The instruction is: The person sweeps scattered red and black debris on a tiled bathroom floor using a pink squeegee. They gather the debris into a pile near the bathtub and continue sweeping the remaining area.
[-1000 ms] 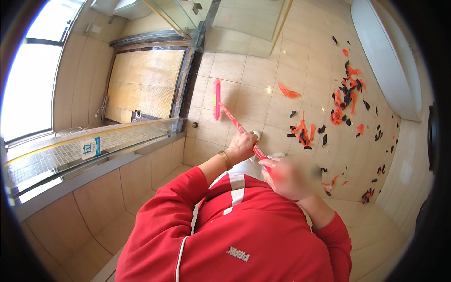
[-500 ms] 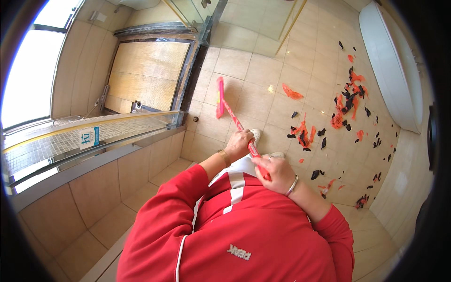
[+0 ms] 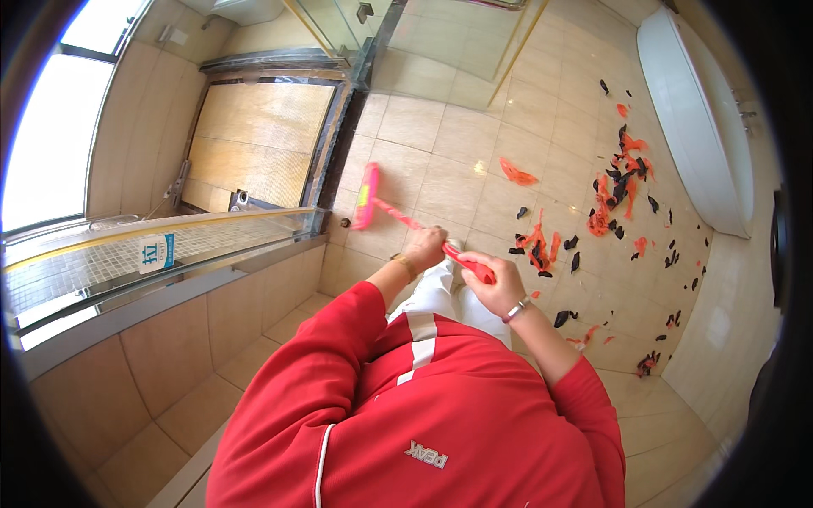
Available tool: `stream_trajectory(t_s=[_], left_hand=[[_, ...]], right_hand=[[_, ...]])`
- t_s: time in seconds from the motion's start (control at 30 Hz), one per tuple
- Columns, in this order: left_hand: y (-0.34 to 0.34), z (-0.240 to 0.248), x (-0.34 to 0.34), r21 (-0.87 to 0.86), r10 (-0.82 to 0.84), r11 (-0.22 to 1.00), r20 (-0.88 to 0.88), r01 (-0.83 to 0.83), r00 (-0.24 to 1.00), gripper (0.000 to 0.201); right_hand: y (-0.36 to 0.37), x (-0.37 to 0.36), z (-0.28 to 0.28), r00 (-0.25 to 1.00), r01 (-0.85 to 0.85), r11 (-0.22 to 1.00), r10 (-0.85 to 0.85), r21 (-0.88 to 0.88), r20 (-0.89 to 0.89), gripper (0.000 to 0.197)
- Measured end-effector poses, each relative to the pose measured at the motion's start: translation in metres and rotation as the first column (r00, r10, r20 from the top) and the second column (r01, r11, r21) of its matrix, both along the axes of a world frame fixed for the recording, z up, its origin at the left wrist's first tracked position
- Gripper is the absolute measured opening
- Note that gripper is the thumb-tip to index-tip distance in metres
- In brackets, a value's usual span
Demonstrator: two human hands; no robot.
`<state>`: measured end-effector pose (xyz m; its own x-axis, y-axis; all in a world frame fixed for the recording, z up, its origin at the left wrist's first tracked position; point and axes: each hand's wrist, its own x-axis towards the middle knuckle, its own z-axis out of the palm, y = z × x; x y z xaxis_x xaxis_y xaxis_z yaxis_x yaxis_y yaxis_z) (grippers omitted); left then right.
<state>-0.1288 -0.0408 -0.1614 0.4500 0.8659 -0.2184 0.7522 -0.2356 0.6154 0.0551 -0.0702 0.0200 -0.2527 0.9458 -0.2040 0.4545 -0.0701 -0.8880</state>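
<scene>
Spanning the area beyond both grips: tiled floor [image 3: 457, 127]. White tub [image 3: 690, 135]: far to their right. Broom [image 3: 396, 214]: passes through both grips, head [image 3: 366, 199] forward-left. Left hand [image 3: 425, 249]: fingers wrapped around the handle [image 3: 406, 221]. Right hand [image 3: 500, 284]: closed around its end. Red and black scraps [image 3: 622, 186]: right of both grips.

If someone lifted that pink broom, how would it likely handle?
The broom likely feels stiff, as its handle looks nearly straight, and fairly light, being slim. It may tip head-first, since its wide head sits at the far end.
</scene>
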Motion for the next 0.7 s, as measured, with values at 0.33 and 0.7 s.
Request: stream_trajectory(t_s=[0.33, 0.7], left_hand=[[0.011, 0.116, 0.048, -0.05, -0.09, 0.993, 0.231, 0.104, 0.969, 0.018], [-0.023, 0.018, 0.092, -0.185, -0.344, 0.925, -0.035, 0.332, 0.938, 0.014]], right_hand=[[-0.02, 0.01, 0.105, 0.974, -0.091, 0.973, 0.042, 0.212, 0.225, 0.024], [-0.069, 0.071, 0.008, 0.952, 0.305, 0.946, -0.307, -0.106, -0.003, 0.024]])
